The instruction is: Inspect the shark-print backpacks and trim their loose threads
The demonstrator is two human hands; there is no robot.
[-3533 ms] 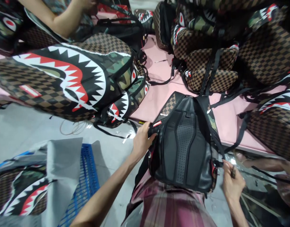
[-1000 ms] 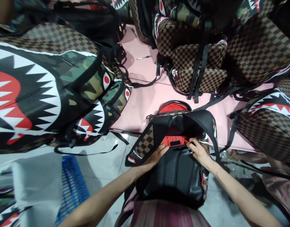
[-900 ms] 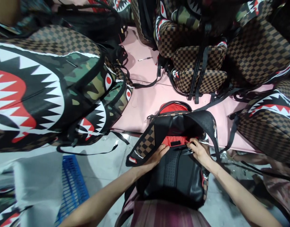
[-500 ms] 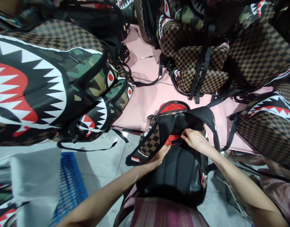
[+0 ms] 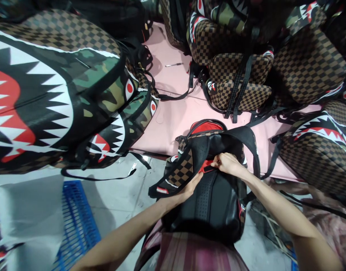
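A black backpack with checkered straps leans between my lap and the pink table edge, its padded back facing me. Near its top a pocket with red lining gapes a little. My right hand is closed in a pinch at the right end of that pocket; what the fingertips grip is too small to make out. My left hand lies at the pocket's left side, under the checkered strap, fingertips against the red lining; the strap hides part of it.
Large shark-mouth bags fill the left of the pink table. Checkered bags are piled behind and to the right. A pen lies towards the back. Below left are a blue crate and a pale grey cover.
My right hand has shifted slightly left along the pocket, its fingers curled tighter. The pocket opening looks narrower. My left hand stays about where it was.
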